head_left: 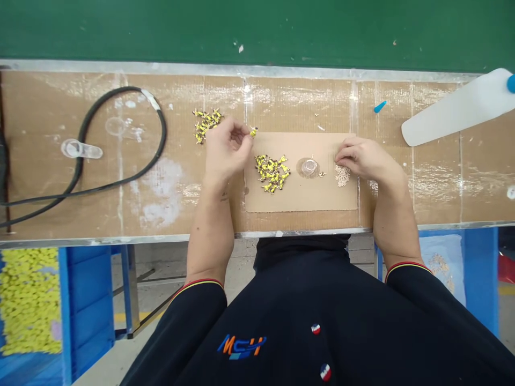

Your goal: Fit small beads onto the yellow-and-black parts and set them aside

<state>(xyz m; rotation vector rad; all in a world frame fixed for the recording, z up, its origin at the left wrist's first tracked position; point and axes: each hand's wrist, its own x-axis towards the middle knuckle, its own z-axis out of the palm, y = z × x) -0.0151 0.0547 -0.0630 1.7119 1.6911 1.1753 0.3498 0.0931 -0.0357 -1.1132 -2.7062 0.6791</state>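
Pinched between the thumb and forefinger of my left hand [227,150] is a small yellow-and-black figure [253,132]. Behind that hand lies a pile of similar yellow figures [207,124], partly covered by it. A second pile of yellow figures [272,174] rests on a flat cardboard sheet [301,201]. On the same sheet stands a small clear round cup [309,167], with a few tiny bits beside it. My right hand [362,158] has its fingertips pressed together at the edge of a heap of tiny pale pieces [342,176]; whatever they hold is hidden.
A black cable [164,134] loops across the left of the cardboard-covered table, near a clear plastic piece [82,149]. To the right lie a blue cap [380,106] and a white bottle [454,110]. Blue bins [86,311] stand below the near edge, one with yellow pieces [30,300].
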